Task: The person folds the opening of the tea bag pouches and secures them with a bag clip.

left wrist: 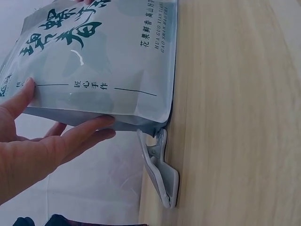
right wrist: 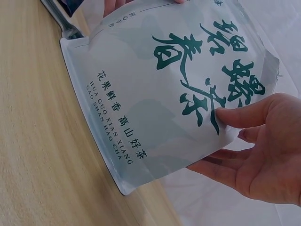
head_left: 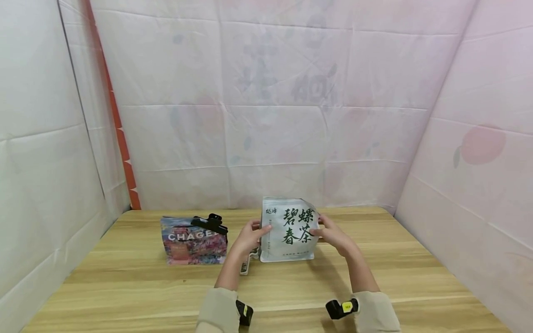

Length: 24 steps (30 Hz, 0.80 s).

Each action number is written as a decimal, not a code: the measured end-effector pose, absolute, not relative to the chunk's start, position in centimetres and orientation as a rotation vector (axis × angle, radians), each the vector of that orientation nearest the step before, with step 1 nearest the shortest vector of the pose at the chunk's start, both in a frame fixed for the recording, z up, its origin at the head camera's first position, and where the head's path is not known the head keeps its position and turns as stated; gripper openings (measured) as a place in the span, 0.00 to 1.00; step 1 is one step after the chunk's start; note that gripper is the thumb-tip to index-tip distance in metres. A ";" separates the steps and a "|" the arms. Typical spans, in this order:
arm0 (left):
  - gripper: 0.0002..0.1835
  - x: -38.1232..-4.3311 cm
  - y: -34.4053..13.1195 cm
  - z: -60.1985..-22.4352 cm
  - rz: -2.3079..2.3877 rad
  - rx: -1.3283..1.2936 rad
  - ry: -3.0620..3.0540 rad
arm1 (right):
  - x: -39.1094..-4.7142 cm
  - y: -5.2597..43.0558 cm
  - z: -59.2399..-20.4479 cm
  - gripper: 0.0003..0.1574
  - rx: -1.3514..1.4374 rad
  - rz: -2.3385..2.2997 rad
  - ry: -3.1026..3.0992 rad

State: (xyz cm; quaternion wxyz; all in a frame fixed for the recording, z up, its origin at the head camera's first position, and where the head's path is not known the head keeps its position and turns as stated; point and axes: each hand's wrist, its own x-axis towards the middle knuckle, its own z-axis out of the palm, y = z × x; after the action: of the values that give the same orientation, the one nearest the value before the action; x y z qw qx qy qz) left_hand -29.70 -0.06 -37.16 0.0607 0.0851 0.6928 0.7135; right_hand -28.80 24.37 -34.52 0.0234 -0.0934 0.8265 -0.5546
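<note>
A pale, whitish tea bag (head_left: 276, 240) with large dark green characters stands on the wooden table, held between both hands. The left hand (head_left: 248, 238) holds its left side, thumb on the printed front and the other fingers along the side and behind. On the right edge, the right hand (head_left: 336, 235) grips with its thumb on the front; its other fingers go behind the bag, as the right wrist view shows. Next to the bag's lower left corner lies a light grey clip (left wrist: 170, 181), partly hidden by the left hand in the head view.
To the left stands a colourful floral bag (head_left: 193, 247) lettered "CHAGE…", with a black clip (head_left: 210, 225) across its top right. White printed cloth walls (head_left: 266, 138) rise behind and on both sides of the wooden table (head_left: 137, 286).
</note>
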 end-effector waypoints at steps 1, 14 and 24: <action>0.30 -29.7 -0.1 -37.1 2.157 0.261 2.100 | -28.8 24.3 -34.5 0.31 -0.291 -1.715 2.559; 0.32 -29.9 -0.9 -37.2 2.141 0.269 2.090 | -29.1 23.8 -34.6 0.31 -0.302 -1.708 2.564; 0.33 -30.0 -1.7 -36.9 2.080 0.257 2.126 | -29.1 23.7 -34.8 0.34 -0.384 -1.701 2.518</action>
State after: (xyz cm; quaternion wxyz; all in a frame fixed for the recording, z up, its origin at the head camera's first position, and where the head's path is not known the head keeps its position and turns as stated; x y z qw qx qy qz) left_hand -30.00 -1.68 -36.85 0.0781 0.0860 0.7099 0.6946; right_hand -29.09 23.73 -34.76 0.0396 -0.1255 0.8215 -0.5549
